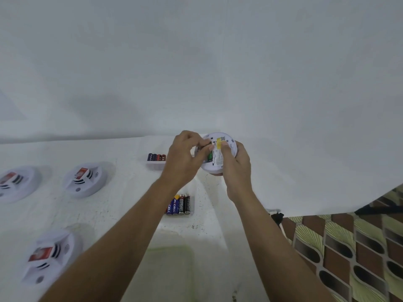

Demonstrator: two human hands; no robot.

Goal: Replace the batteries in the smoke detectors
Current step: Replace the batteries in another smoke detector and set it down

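Head view: above the table's (pixel 109 203) far edge, the right hand (pixel 236 168) grips an upturned smoke detector (pixel 225 141), thumb pressed on its label. The left hand's (pixel 185 155) fingers pinch a battery (pixel 209 156) in the open compartment. If that pinch slips, the battery may drop or seat crooked.

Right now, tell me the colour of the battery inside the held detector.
Green: the battery shows best in the head view.

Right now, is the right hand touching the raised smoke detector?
Touching. Head view shows the right hand gripping the smoke detector, thumb on its label.
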